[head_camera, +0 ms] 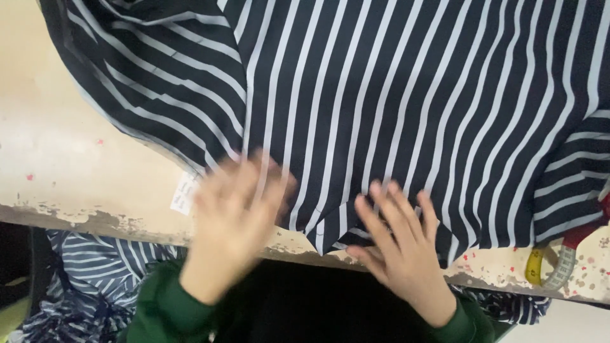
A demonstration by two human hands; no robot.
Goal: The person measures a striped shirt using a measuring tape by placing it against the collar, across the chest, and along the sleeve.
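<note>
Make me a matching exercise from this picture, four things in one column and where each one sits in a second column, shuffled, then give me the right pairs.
Things:
1. left hand
2. right hand
3. tape measure
4. white label

Places:
A. curled at the table's right edge
B. blurred, over the striped fabric's lower left edge
C. flat, fingers spread, on the fabric's lower hem
D. peeking out beside the blurred hand, on the pale table

Pairs: 1-B, 2-C, 3-A, 4-D
</note>
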